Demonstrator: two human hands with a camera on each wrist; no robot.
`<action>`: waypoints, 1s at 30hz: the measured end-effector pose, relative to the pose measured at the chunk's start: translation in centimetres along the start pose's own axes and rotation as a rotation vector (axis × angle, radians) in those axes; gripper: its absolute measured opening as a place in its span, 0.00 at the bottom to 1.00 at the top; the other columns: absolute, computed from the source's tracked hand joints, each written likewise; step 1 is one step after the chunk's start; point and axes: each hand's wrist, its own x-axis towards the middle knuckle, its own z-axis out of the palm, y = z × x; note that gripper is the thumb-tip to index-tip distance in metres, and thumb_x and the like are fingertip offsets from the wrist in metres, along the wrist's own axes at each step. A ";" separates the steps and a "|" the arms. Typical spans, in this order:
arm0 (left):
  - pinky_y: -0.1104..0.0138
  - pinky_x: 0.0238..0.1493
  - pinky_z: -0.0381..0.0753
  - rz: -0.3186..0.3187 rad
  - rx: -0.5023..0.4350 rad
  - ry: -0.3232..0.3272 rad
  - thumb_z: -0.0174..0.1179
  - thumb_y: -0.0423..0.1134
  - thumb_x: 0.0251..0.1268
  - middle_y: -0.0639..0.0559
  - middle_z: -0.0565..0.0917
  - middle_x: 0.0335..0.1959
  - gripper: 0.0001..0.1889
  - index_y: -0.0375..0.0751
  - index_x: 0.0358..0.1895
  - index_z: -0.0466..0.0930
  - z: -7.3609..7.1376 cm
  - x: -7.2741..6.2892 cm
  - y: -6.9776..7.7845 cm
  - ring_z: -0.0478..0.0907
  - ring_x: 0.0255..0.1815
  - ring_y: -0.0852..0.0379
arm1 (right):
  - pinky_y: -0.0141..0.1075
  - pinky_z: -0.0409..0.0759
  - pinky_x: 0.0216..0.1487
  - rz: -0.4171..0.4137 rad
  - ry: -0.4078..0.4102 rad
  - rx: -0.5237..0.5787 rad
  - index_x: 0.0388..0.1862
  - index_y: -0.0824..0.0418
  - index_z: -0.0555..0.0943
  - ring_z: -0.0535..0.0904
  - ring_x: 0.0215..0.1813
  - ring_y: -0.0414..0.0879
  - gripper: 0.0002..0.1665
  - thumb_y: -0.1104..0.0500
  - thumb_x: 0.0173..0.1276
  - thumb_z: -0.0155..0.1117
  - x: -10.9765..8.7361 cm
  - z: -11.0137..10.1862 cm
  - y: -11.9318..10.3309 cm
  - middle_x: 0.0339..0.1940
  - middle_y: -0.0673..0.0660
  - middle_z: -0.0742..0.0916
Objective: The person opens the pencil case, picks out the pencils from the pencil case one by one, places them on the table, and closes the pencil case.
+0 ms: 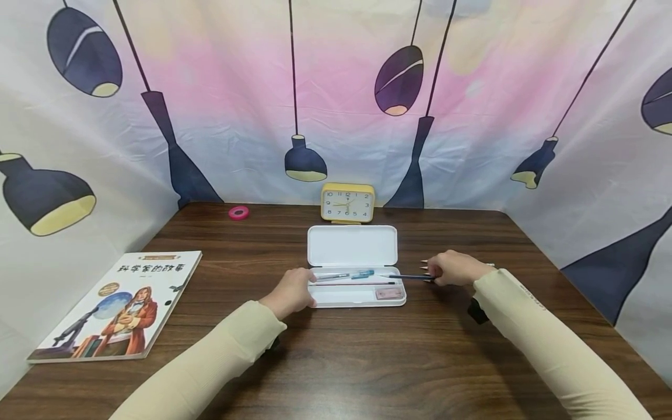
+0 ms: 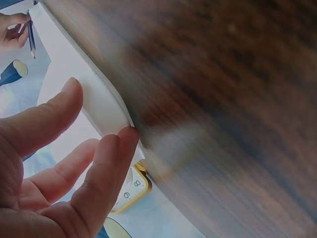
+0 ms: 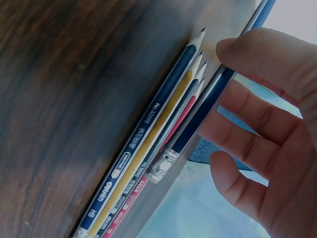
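A white pencil case (image 1: 352, 246) lies with its lid raised at the table's middle. Inside are a clear pen (image 1: 333, 276), a teal-capped pen (image 1: 362, 274), a thin dark pencil (image 1: 357, 283) and a pinkish eraser (image 1: 388, 293). At the case's left end rests my left hand (image 1: 291, 290); its fingertips touch the edge in the left wrist view. My right hand (image 1: 454, 268) pinches a dark blue pencil (image 3: 198, 111) between thumb and fingers. That pencil's point reaches over the case's right end. Several pencils (image 3: 148, 126) lie side by side beneath the right hand.
A yellow alarm clock (image 1: 347, 203) stands directly behind the lid. At the back left lies a pink tape roll (image 1: 238, 213). An illustrated book (image 1: 118, 309) is on the left side of the wooden table (image 1: 357, 361). A printed curtain (image 1: 236, 105) hangs around the table.
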 end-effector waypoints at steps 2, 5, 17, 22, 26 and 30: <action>0.57 0.51 0.65 0.000 0.002 -0.002 0.70 0.28 0.31 0.40 0.77 0.41 0.24 0.30 0.41 0.77 0.0 0.0 0.0 0.68 0.50 0.41 | 0.35 0.67 0.25 0.014 -0.009 0.005 0.25 0.56 0.74 0.68 0.25 0.41 0.06 0.65 0.52 0.62 -0.1 0.1 0.1 0.23 0.47 0.75; 0.56 0.50 0.65 0.006 0.009 0.002 0.70 0.29 0.31 0.40 0.77 0.41 0.24 0.30 0.40 0.77 0.0 -0.1 -0.1 0.68 0.49 0.41 | 0.36 0.67 0.25 0.023 -0.023 0.014 0.26 0.56 0.74 0.68 0.26 0.41 0.06 0.65 0.53 0.61 -0.3 0.2 0.2 0.23 0.47 0.75; 0.57 0.49 0.67 0.008 -0.004 0.013 0.70 0.28 0.30 0.40 0.78 0.40 0.24 0.30 0.40 0.77 0.1 0.0 -0.1 0.69 0.48 0.42 | 0.36 0.66 0.24 0.034 -0.021 0.014 0.28 0.57 0.74 0.67 0.25 0.42 0.05 0.65 0.54 0.61 -1.2 0.3 1.3 0.24 0.48 0.75; 0.57 0.49 0.67 0.002 -0.004 0.008 0.70 0.28 0.30 0.40 0.78 0.40 0.24 0.29 0.40 0.77 0.1 0.0 -0.1 0.70 0.48 0.43 | 0.36 0.66 0.24 0.042 -0.022 0.022 0.29 0.58 0.75 0.68 0.26 0.42 0.05 0.65 0.54 0.61 -1.6 0.4 1.7 0.25 0.49 0.75; 0.57 0.49 0.67 0.003 -0.001 0.008 0.70 0.28 0.30 0.40 0.78 0.40 0.24 0.29 0.40 0.77 0.1 0.0 -0.1 0.70 0.48 0.43 | 0.36 0.65 0.23 0.052 -0.019 0.028 0.28 0.58 0.74 0.67 0.25 0.43 0.05 0.65 0.54 0.61 -2.0 0.5 2.1 0.25 0.49 0.74; 0.57 0.49 0.67 0.006 0.002 0.011 0.70 0.28 0.29 0.40 0.78 0.40 0.24 0.30 0.40 0.77 0.1 0.0 -0.1 0.70 0.48 0.42 | 0.36 0.66 0.24 0.057 -0.019 0.033 0.28 0.59 0.74 0.67 0.25 0.43 0.06 0.66 0.54 0.61 -2.1 0.5 2.5 0.24 0.49 0.74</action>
